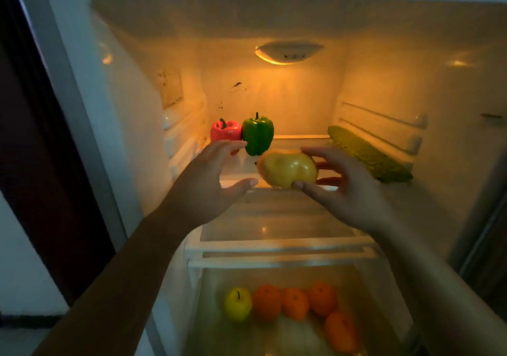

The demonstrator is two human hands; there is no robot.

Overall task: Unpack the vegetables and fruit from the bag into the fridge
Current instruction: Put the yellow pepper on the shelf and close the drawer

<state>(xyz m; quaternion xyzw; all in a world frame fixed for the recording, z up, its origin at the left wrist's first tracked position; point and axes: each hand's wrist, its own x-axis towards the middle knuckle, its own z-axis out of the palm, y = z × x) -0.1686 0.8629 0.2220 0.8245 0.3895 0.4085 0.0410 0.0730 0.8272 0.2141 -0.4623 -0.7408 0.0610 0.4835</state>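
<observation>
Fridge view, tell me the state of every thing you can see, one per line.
Fridge: open, light on.
Yellow pepper: on its side, held above the shelf.
Right hand: grips that pepper.
Left hand: open, empty.
Red pepper: upright on the shelf.
Green pepper: upright beside it.
Bumpy green gourd: lying at the shelf's right.
Yellow apple, oranges: resting in the bottom drawer.

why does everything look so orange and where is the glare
Head view: the lamp on the back wall is the main light and tints the shelf orange; small glare spots sit on both side walls; the yellow pepper in the right hand is well lit; the oranges below are dim and soft; the wide lens bends the fridge frame.
</observation>
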